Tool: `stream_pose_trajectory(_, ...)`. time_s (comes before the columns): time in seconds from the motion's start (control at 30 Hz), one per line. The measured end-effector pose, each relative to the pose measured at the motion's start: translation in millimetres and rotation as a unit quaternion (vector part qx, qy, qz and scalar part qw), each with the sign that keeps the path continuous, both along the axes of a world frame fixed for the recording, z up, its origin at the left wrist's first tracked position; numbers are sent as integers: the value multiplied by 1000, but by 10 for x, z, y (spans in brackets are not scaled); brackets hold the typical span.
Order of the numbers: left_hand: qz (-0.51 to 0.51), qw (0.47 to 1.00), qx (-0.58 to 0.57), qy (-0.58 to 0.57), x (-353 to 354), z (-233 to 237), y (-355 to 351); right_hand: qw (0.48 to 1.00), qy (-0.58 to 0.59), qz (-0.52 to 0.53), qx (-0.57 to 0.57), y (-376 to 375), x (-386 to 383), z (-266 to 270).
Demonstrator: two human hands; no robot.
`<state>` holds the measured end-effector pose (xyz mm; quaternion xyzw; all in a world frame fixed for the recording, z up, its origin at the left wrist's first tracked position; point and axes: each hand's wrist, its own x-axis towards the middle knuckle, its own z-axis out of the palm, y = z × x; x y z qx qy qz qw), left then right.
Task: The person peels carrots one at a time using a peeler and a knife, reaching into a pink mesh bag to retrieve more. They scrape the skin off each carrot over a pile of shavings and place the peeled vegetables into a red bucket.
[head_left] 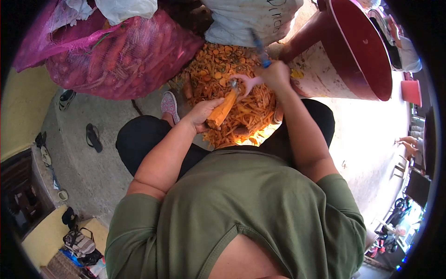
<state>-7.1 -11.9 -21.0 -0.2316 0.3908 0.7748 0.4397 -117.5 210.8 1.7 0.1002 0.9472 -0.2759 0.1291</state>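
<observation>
My left hand (204, 113) is closed round the thick end of a peeled orange carrot (222, 109), which points up and away from me. In my right hand (276, 75) is a pink Y-shaped peeler (250, 82), its head right at the carrot's far tip. A blue-handled knife (264, 59) also sticks out of the same fist, its dark blade blurred and pointing away. Below both hands spreads a heap of orange peelings (251, 111), with round carrot slices (218, 65) towards its far side.
A pink mesh sack (125, 60) full of unpeeled carrots stands at the far left. Behind the heap is a white sack (253, 21) with writing. A large red bucket (320, 60) leans on the right. A dark flip-flop (94, 138) lies on the concrete floor.
</observation>
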Motion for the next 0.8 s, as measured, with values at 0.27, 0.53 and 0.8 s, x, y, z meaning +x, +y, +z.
stream_pose_trajectory(0.27,65,998,7,8,24,92,73,983,2,169,-69,-396,431,391)
stream_pose_trajectory(0.53,3,1000,-14,-12,6,-20,2,999,-24,0,-46,5,24,179)
stream_pose_trajectory(0.8,38,999,14,26,40,-140,54,994,-42,91,-42,-250,221,114)
